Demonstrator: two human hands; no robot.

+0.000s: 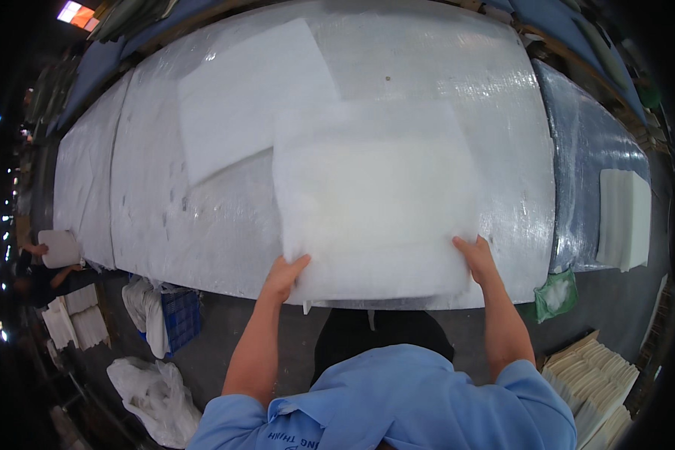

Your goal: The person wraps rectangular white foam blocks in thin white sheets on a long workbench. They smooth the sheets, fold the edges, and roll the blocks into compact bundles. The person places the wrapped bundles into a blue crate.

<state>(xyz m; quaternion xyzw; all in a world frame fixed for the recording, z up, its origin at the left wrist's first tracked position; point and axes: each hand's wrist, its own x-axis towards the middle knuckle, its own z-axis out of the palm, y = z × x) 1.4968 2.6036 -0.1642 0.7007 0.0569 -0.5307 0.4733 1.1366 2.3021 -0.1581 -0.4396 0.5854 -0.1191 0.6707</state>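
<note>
A thin white sheet (375, 274), soft and slightly blurred, lies or hovers over the plastic-covered table in front of me. My left hand (283, 277) pinches its near left corner, thumb on top. Its near right edge is held in my right hand (477, 259), also with the thumb above. Both hands' other fingers are partly hidden beneath the sheet. On the sheet rests a cream-white rectangular pad (386, 191), which looks like foam. Another white sheet (255, 94) lies askew on the table, beyond and to the left, partly covered by the held one.
The table (517, 187) is wrapped in clear film. White pads (624, 217) lie on its dark right end. Below stand a green bag (556, 294), stacked pads (592, 379), a blue crate (180, 321) and a plastic bag (154, 397). Far left, another person's hands hold a white pad (60, 247).
</note>
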